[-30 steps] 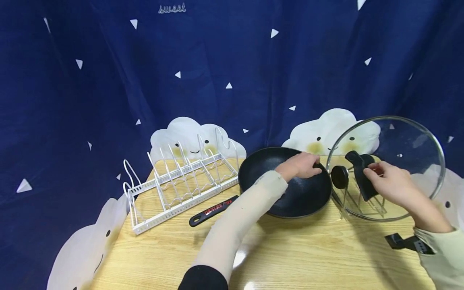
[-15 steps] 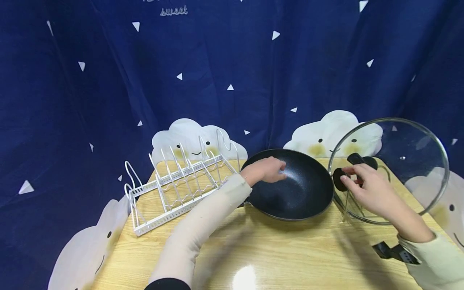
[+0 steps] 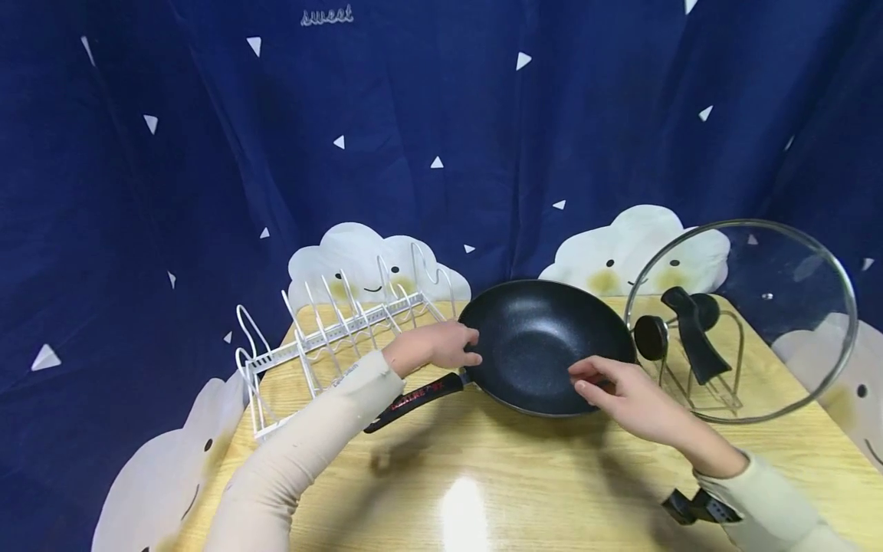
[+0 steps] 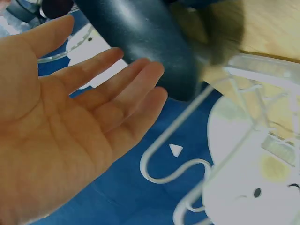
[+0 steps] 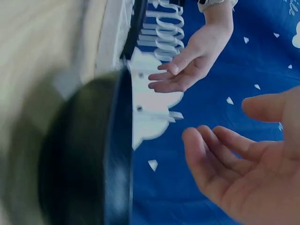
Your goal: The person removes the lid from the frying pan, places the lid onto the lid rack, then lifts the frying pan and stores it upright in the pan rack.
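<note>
A black wok (image 3: 538, 337) sits on the wooden table, its black handle (image 3: 417, 400) pointing toward the front left. My left hand (image 3: 441, 345) hovers by the wok's left rim above the handle, fingers relaxed and holding nothing. In the left wrist view the palm of the left hand (image 4: 89, 103) is bare. Over the wok's right front edge is my right hand (image 3: 617, 395), also free of any object. The right wrist view shows the right hand (image 5: 248, 159) with loosely bent fingers, apart from the wok (image 5: 89, 154).
A white wire rack (image 3: 345, 330) stands at the left. On the right, a glass lid (image 3: 793, 322) leans upright in a small wire stand (image 3: 738, 353), with a black spatula-like utensil (image 3: 697, 337) and a round black knob (image 3: 651, 337). A blue curtain (image 3: 414, 115) hangs behind.
My left hand has moved left from the wok's right side to its left rim. My right hand has left the black utensil by the lid and moved left to the wok.
</note>
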`<state>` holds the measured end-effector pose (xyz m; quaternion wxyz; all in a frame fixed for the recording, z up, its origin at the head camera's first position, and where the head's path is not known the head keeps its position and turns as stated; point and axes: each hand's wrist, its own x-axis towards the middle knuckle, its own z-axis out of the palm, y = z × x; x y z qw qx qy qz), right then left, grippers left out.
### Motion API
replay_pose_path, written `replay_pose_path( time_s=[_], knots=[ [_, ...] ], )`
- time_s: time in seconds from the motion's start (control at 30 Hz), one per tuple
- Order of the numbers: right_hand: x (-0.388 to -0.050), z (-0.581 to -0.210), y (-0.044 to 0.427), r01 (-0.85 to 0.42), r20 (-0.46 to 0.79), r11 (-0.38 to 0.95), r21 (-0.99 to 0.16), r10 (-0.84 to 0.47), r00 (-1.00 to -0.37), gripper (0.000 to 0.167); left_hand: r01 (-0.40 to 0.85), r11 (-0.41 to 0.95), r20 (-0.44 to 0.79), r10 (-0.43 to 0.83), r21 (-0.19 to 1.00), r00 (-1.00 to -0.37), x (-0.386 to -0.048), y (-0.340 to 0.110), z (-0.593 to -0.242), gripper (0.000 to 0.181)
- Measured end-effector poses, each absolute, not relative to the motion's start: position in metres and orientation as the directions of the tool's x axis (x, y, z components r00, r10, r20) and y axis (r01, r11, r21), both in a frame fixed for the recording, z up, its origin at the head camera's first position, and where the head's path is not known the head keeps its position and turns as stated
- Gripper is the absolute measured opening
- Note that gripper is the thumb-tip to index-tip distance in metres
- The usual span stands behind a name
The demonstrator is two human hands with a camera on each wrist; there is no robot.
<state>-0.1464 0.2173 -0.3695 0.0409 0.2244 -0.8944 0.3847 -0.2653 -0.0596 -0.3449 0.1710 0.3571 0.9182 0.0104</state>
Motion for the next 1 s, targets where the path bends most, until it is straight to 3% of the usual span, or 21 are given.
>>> replay_pose_path(
  time_s=[0.17,0.4,0.57,0.73,0.93,1.0],
  knots=[
    [-0.148,-0.379,0.192,-0.357,0.118,0.43,-0.83,-0.49,-0.864,0.021,0.599,0.781,-0.364,0.617,0.175,-0.698,-0.26,-0.089,-0.356,0.039],
    [-0.153,-0.401,0.151,-0.177,-0.036,0.296,-0.939,-0.595,-0.803,0.028,0.548,0.78,-0.329,0.624,0.301,-0.708,-0.256,-0.128,-0.37,0.028],
    [-0.155,-0.421,0.126,-0.045,-0.112,0.233,-0.971,-0.616,-0.779,0.033,0.482,0.8,-0.348,0.593,0.358,-0.726,-0.254,-0.15,-0.378,0.04],
    [-0.161,-0.438,0.102,0.115,-0.171,0.133,-0.984,-0.577,-0.799,0.037,0.415,0.81,-0.361,0.564,0.414,-0.743,-0.251,-0.166,-0.391,0.044],
    [-0.166,-0.456,0.075,0.282,-0.245,0.011,-0.959,-0.527,-0.814,0.056,0.362,0.802,-0.352,0.55,0.475,-0.757,-0.244,-0.178,-0.41,0.049],
    [-0.169,-0.46,0.068,0.316,-0.254,-0.031,-0.948,-0.525,-0.813,0.054,0.339,0.786,-0.354,0.557,0.518,-0.751,-0.242,-0.181,-0.416,0.049]
  ],
)
